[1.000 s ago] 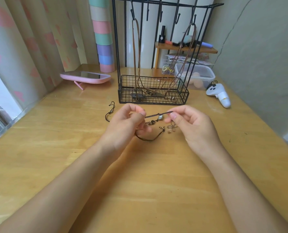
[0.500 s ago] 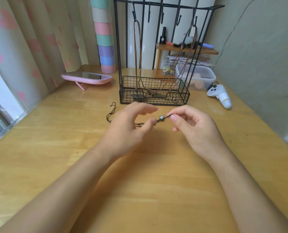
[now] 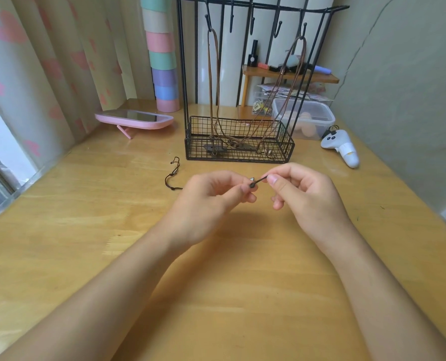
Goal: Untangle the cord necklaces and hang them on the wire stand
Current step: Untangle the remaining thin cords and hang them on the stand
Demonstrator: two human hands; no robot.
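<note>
Seated at desk (image 3: 86, 256), stand (image 3: 239, 118) at the back, two brown necklaces (image 3: 218, 74) already hung from outer hooks (image 3: 253, 20). Left hand (image 3: 209, 201) and right hand (image 3: 305, 196) raised together, each grip pinching a dark cord (image 3: 260, 180) taut, probably to free a tangle beside its bead (image 3: 252, 184). Loose tail (image 3: 173, 173) trailing left on desk.
</note>
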